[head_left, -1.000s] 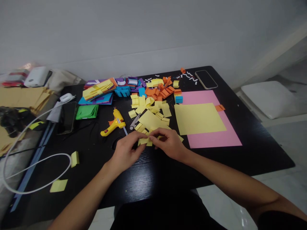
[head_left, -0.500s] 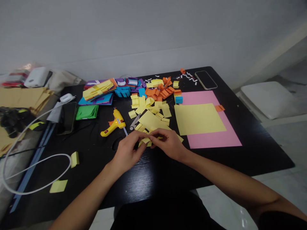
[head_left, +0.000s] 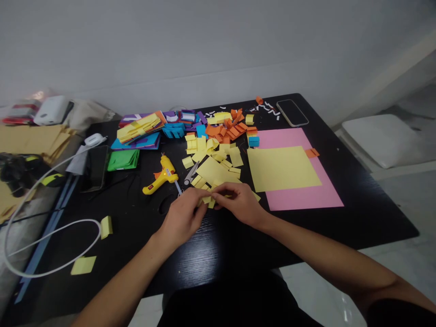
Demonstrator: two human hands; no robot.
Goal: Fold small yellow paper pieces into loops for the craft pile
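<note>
My left hand point(head_left: 182, 215) and my right hand point(head_left: 240, 203) meet over the black table point(head_left: 211, 254), near its front middle. Both pinch a small folded piece of yellow paper point(head_left: 208, 200) between fingertips. Just behind them lies a heap of folded yellow paper pieces point(head_left: 213, 159) and a larger yellow sheet point(head_left: 282, 168) on a pink sheet point(head_left: 306, 190). A yellow glue gun point(head_left: 160, 176) and grey scissors point(head_left: 190, 173) lie just left of the heap.
Orange pieces point(head_left: 231, 129), blue pieces point(head_left: 175, 129) and stacked coloured papers point(head_left: 139, 129) lie further back. A phone point(head_left: 292, 112) sits at the back right, another phone point(head_left: 95, 165) at the left with green paper point(head_left: 123, 159). A white cable point(head_left: 51, 231) loops at the left edge.
My fingers have worked the small yellow piece, drawing it in so less of it shows. Both hands stay in the same spot.
</note>
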